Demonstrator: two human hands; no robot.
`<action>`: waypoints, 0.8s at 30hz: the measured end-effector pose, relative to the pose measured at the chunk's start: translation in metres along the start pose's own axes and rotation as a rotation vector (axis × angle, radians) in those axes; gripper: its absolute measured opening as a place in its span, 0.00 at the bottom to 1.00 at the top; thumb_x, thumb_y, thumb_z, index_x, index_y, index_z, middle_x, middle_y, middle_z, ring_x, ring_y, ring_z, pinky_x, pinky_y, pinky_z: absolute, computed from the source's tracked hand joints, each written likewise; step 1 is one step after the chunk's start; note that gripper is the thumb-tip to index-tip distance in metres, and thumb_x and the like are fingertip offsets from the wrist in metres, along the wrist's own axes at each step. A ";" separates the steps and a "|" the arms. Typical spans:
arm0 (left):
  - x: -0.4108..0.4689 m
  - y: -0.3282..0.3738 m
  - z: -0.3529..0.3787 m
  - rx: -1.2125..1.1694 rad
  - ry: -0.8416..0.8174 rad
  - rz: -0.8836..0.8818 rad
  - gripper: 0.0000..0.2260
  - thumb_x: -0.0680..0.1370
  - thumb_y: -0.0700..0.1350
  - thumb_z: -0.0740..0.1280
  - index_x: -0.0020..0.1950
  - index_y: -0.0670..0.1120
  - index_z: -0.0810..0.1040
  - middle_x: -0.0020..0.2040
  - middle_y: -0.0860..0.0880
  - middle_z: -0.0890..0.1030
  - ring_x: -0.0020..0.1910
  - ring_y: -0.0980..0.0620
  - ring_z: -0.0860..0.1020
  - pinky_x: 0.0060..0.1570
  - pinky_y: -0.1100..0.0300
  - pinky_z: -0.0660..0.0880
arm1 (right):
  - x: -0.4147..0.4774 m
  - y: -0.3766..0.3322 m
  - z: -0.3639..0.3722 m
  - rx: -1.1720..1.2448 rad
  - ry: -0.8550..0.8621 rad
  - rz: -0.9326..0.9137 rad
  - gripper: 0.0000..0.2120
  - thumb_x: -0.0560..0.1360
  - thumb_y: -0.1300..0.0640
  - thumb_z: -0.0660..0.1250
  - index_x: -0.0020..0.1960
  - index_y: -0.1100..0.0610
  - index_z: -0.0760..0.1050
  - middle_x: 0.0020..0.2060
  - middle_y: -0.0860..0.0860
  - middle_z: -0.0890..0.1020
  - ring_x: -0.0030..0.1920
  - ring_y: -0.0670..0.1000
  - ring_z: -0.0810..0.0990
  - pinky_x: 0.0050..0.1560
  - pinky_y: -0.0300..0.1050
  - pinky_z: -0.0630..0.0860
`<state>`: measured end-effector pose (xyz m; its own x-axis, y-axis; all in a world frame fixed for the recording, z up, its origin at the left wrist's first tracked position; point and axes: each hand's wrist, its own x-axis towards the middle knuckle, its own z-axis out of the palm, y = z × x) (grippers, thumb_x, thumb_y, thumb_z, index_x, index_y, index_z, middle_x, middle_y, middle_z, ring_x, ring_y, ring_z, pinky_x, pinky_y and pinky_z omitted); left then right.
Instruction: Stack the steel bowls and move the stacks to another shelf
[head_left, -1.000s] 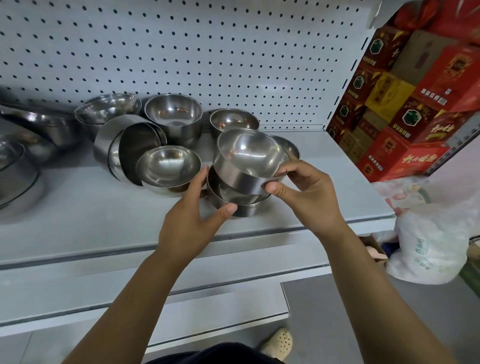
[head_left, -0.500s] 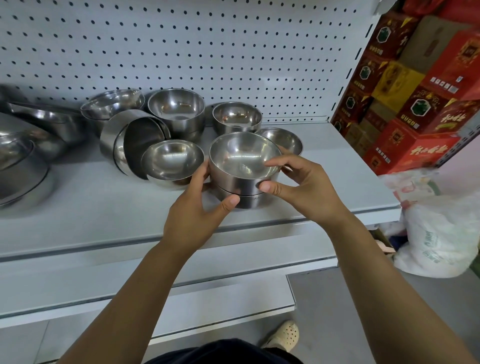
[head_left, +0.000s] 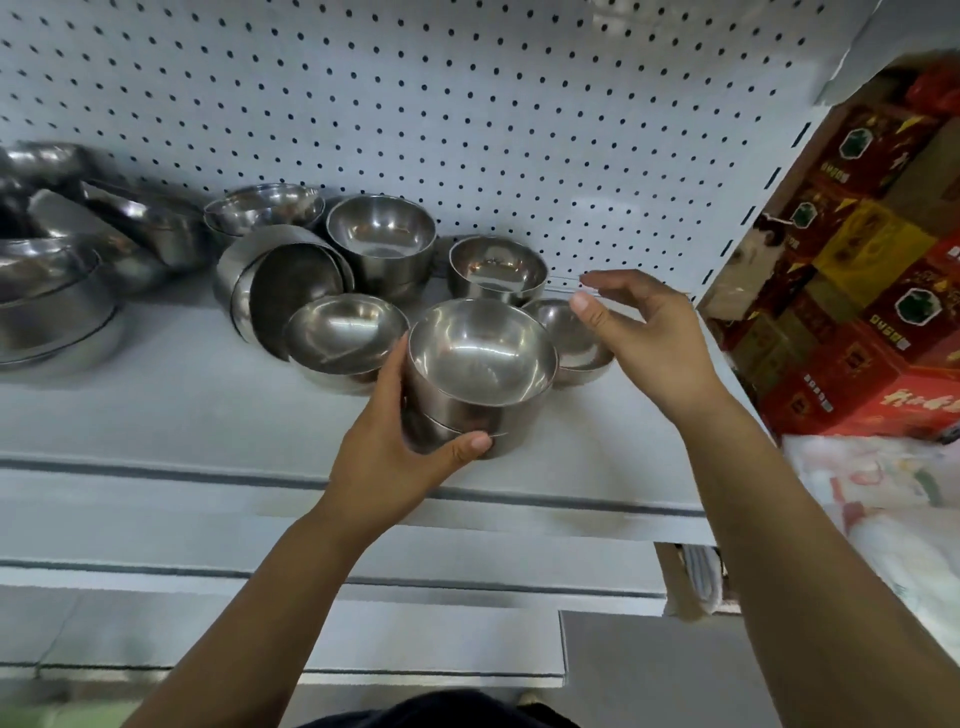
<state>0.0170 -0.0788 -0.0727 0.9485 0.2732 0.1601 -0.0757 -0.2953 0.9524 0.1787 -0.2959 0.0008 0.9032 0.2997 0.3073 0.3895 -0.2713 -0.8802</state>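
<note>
A grey shelf (head_left: 156, 415) backed by pegboard (head_left: 467, 104) carried the steel bowls. The left hand (head_left: 395, 447) clasped the two-bowl stack (head_left: 478, 364) near the front edge. The right hand (head_left: 649, 343) hung empty, fingers loose, just right of it above a single bowl (head_left: 566, 332). A one-handed grip on slick steel could let the stack tip.

The right hand (head_left: 649, 338) has let go of the top bowl (head_left: 480, 353) and lifted away rightward, fingers loose; that bowl now sits level, nested in the lower bowl (head_left: 511, 441).
</note>
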 end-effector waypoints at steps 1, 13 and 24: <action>0.000 0.001 0.000 -0.001 0.013 -0.001 0.50 0.64 0.65 0.79 0.79 0.67 0.54 0.74 0.64 0.70 0.73 0.56 0.70 0.70 0.46 0.73 | 0.011 0.003 -0.004 -0.032 -0.015 0.013 0.10 0.76 0.47 0.76 0.56 0.47 0.83 0.59 0.43 0.84 0.65 0.41 0.79 0.59 0.32 0.77; 0.004 0.003 -0.006 -0.061 0.046 -0.038 0.44 0.64 0.45 0.81 0.77 0.57 0.66 0.70 0.56 0.77 0.70 0.52 0.76 0.68 0.51 0.75 | 0.109 0.037 0.009 -0.210 -0.381 0.006 0.19 0.72 0.42 0.78 0.60 0.47 0.83 0.61 0.42 0.81 0.65 0.48 0.76 0.67 0.45 0.72; 0.008 0.005 -0.014 -0.127 -0.036 -0.107 0.45 0.66 0.43 0.81 0.78 0.52 0.64 0.72 0.48 0.75 0.72 0.47 0.73 0.72 0.42 0.69 | 0.135 0.065 0.024 -0.238 -0.429 -0.092 0.19 0.70 0.45 0.80 0.53 0.56 0.86 0.47 0.48 0.84 0.45 0.44 0.82 0.40 0.30 0.73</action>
<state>0.0200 -0.0648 -0.0634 0.9635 0.2631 0.0489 -0.0100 -0.1473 0.9890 0.3220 -0.2507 -0.0237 0.7269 0.6680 0.1596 0.5399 -0.4122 -0.7339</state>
